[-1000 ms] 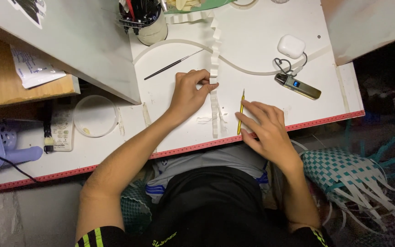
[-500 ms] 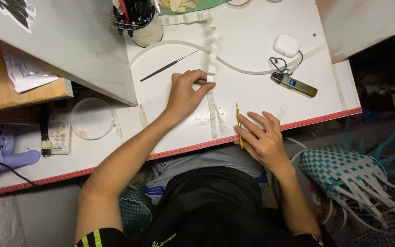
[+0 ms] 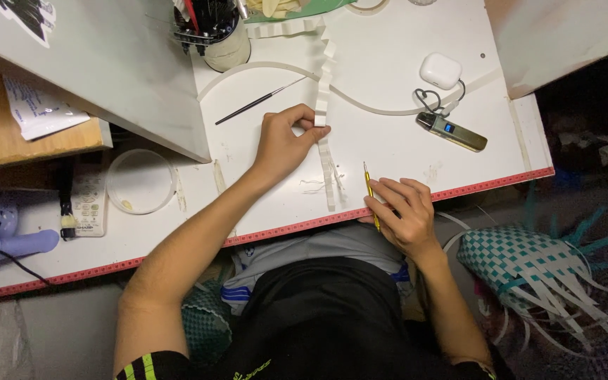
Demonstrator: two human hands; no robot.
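Seemingly pleated white paper strip [image 3: 324,98], pinched

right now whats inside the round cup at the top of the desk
The cup holds a bunch of dark tools or pens and one red one, standing upright. Their lower ends and the cup's bottom are hidden by its wall.

Desk: white desk [image 3: 402,162], red strip along its near edge.
Left of desk: wooden shelf [image 3: 29,141].
Right of desk: dim floor, woven teal-and-white basket [image 3: 529,264].
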